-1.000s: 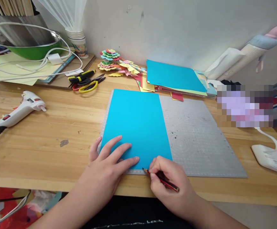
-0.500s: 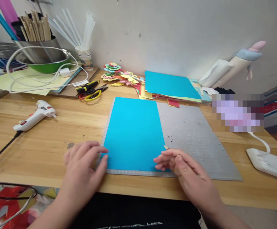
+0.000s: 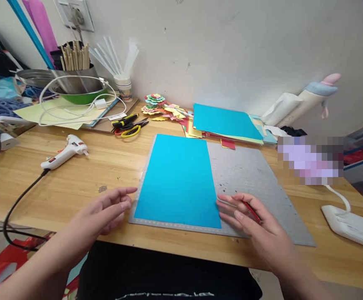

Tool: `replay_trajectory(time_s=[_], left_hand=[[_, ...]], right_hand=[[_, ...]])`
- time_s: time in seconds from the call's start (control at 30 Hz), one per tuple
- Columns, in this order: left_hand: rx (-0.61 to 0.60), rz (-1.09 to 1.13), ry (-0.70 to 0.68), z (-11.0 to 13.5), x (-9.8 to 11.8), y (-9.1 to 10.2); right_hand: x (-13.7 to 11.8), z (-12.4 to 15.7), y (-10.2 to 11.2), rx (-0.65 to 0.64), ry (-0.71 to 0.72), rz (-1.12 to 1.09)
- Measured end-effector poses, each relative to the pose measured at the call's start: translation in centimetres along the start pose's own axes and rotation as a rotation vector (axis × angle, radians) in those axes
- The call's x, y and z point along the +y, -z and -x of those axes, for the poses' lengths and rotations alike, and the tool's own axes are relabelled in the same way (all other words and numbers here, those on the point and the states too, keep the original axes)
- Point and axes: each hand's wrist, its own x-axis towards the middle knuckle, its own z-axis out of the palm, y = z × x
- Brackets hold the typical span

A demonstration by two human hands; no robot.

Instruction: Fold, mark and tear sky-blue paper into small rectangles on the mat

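A blue sheet of paper lies flat on the left part of a grey cutting mat. My left hand hovers at the mat's left front corner, its fingers apart and holding nothing. At the sheet's right edge is my right hand, fingertips close to the paper. A slim red pencil rests between its thumb and fingers, with its tip hidden. Whether either hand touches the sheet, I cannot tell.
A white glue gun lies at left, its black cord running off the front edge. Behind the mat are scissors, layered paper flowers and stacked coloured paper. A white power strip sits at right.
Both hands have shifted outward, the left off the blue sheet and the right to its right edge. The pencil's tip no longer shows; its red shaft does. The view has moved slightly.
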Motion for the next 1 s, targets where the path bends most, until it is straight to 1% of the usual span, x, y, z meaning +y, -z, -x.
replay_trajectory(time_s=[0.07,0.17,0.27,0.33,0.4,0.47,0.53,0.6,0.67,0.7,0.77,0.83,0.87,0.9,0.97,1.0], left_hand=[[-0.102,0.130,0.126,0.5,0.0,0.0],[-0.154,0.261,0.230,1.0,-0.2,-0.4],[-0.159,0.407,0.259,1.0,-0.4,-0.6],[-0.161,0.518,0.269,0.9,-0.4,-0.6],[-0.170,0.575,0.261,0.7,-0.3,-0.7],[-0.173,0.520,0.199,0.5,-0.2,-1.1],[-0.149,0.370,0.108,0.4,0.0,-2.0],[-0.094,0.187,0.025,0.3,0.0,-3.5],[-0.012,-0.021,-0.074,0.0,-0.1,-5.2],[0.056,-0.143,-0.134,-0.2,-0.1,-5.9],[0.258,-0.370,-0.276,-0.7,0.3,-6.8],[0.512,-0.520,-0.464,-1.1,1.2,-6.7],[0.638,-0.559,-0.571,-1.1,1.8,-6.3],[0.767,-0.575,-0.707,-1.0,2.4,-5.7],[0.960,-0.611,-0.985,-0.2,3.4,-4.7],[1.056,-0.610,-1.204,0.4,3.6,-4.4]], right_hand=[[0.3,0.2,0.2,-0.028,0.003,0.011],[1.0,0.2,0.6,-0.086,0.010,0.050],[1.5,0.1,0.8,-0.121,0.029,0.084],[1.5,0.0,0.6,-0.109,0.029,0.083],[1.4,0.0,0.4,-0.080,0.021,0.066],[1.2,-0.1,0.1,-0.059,0.016,0.059],[1.1,0.0,0.0,-0.054,0.016,0.068],[1.0,0.0,-0.1,-0.052,0.013,0.083],[1.1,0.1,-0.1,-0.061,0.012,0.094],[1.1,0.2,0.0,-0.069,0.018,0.098],[1.3,0.3,0.0,-0.073,0.051,0.125],[1.4,0.3,0.0,-0.042,0.115,0.199],[1.4,0.2,0.0,-0.023,0.165,0.259],[1.4,0.2,0.1,-0.004,0.235,0.331],[1.6,0.3,0.5,0.054,0.443,0.479],[1.8,0.5,0.8,0.103,0.575,0.535]])
